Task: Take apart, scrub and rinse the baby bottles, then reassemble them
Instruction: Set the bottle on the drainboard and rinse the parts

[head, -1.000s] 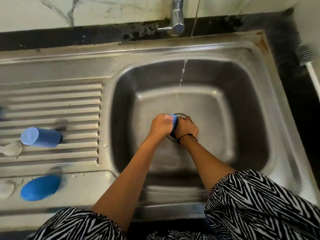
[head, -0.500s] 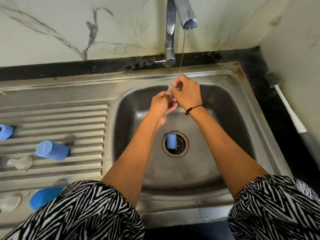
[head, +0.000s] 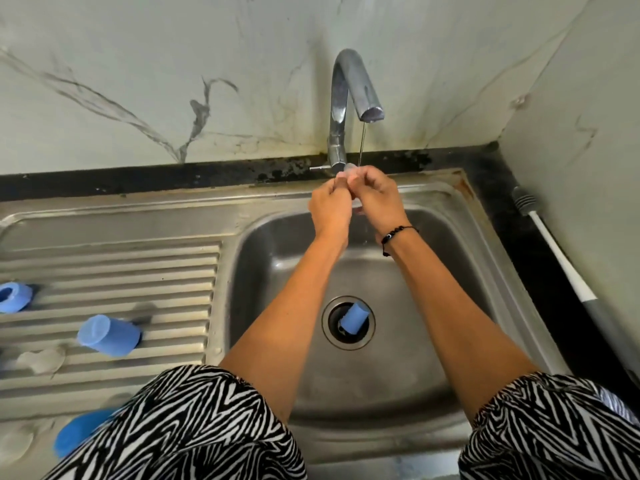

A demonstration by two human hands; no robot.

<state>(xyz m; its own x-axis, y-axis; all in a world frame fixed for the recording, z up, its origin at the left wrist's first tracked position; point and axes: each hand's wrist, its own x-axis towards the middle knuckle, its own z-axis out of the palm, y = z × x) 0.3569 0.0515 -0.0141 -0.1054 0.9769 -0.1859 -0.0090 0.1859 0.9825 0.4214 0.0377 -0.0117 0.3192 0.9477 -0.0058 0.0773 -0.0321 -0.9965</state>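
My left hand (head: 331,206) and my right hand (head: 375,195) are raised together under the tap (head: 353,98). Between their fingertips they pinch a small clear teat (head: 349,168), mostly hidden by my fingers, under a thin stream of water. A blue cap (head: 354,317) lies tilted in the sink drain (head: 348,341). On the ribbed drainboard (head: 138,271) lie a blue cap on its side (head: 108,336), a blue ring (head: 14,296) at the left edge, and a clear teat (head: 41,360). A blue piece (head: 81,433) and another clear part (head: 17,441) lie at the front left.
The steel sink basin (head: 433,289) is below my arms. A bottle brush with a white handle (head: 561,261) lies on the dark counter at the right. A marble wall stands behind the tap. My striped sleeves cover the front edge.
My hands left the blue cap in the drain and rose with the clear teat up under the running tap. The view tilted upward toward the wall.
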